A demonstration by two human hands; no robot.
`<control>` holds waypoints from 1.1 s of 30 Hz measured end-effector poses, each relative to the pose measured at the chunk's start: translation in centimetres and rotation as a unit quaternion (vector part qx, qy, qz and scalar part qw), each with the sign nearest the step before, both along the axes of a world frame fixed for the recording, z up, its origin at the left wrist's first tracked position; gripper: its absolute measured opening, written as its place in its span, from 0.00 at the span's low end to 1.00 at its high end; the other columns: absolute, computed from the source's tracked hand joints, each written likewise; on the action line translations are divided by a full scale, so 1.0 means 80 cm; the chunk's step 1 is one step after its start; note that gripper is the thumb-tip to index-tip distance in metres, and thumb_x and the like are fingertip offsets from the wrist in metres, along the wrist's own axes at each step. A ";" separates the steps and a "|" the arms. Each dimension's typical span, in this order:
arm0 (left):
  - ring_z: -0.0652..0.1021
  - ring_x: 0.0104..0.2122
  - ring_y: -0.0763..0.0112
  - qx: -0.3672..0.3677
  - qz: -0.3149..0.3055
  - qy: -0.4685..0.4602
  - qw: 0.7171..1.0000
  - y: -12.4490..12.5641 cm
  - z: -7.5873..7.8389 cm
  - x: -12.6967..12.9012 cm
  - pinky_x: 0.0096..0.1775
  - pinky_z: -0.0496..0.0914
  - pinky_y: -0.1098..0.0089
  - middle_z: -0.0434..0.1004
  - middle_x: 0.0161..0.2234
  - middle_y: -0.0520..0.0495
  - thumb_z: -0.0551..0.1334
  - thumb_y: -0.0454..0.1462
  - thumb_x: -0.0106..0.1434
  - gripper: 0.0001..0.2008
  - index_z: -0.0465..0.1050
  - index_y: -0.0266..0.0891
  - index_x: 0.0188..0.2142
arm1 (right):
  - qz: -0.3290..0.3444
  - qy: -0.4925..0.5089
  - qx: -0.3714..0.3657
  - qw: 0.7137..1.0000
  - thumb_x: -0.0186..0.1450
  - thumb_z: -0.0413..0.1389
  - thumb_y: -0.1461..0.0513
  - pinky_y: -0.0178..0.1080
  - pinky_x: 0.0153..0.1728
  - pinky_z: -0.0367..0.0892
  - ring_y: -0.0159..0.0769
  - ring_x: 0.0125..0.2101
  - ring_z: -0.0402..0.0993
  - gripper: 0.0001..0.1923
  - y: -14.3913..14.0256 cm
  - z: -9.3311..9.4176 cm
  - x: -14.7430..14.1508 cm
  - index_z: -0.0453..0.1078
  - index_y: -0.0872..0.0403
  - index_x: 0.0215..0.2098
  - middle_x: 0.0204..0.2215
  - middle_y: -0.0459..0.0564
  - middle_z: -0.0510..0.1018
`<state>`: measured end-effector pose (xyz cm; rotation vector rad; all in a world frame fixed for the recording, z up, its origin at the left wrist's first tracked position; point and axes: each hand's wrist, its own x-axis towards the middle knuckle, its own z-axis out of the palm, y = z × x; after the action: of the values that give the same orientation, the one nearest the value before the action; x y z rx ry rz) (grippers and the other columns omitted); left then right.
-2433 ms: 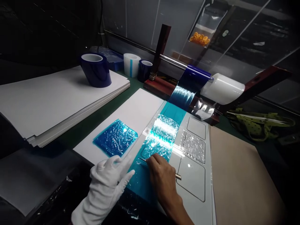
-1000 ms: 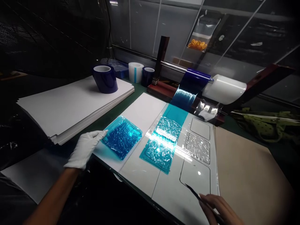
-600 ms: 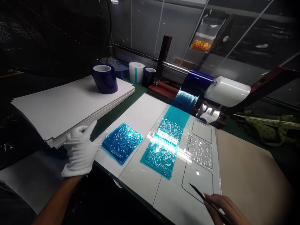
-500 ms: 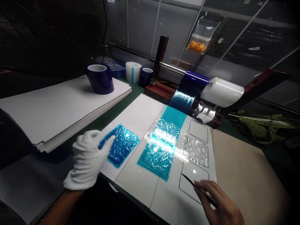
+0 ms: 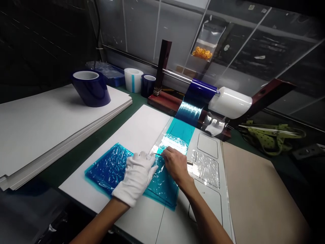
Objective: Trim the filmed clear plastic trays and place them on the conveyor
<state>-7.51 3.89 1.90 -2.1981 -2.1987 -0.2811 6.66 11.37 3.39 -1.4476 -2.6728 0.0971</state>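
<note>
The right hand [image 5: 175, 164] is pinching a thin blade [image 5: 157, 155] between thumb and fingers, its tip resting at the top left corner of the teal film [image 5: 162, 183], close to the small label at the sheet's seam. A second ago this hand was hovering off at the lower right with the blade lifted clear; it has now come back in over the film. The gloved left hand [image 5: 137, 176], which was away at the left edge by the loose blue film [image 5: 109, 167], is now lying flat with fingers spread across the seam, pressing the teal film down just beside the blade. Both hands are meeting again on one piece, so a fresh cut or lift looks to be starting. Behind, the strip is running up to the roll [image 5: 196, 98] on its stand.
</note>
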 end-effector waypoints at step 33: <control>0.46 0.65 0.40 -0.010 -0.064 0.065 0.996 -0.063 -0.036 0.054 0.63 0.49 0.41 0.43 0.67 0.28 0.60 0.39 0.58 0.39 0.47 0.29 0.65 | -0.205 0.329 -0.309 0.869 0.62 0.55 0.48 0.37 0.32 0.69 0.40 0.36 0.77 0.20 -0.131 0.013 0.144 0.72 0.53 0.43 0.36 0.52 0.79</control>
<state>-3.17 -1.12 -1.00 -2.3001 -2.0095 -0.1155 18.16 0.91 4.45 -1.6788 -1.7933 1.2498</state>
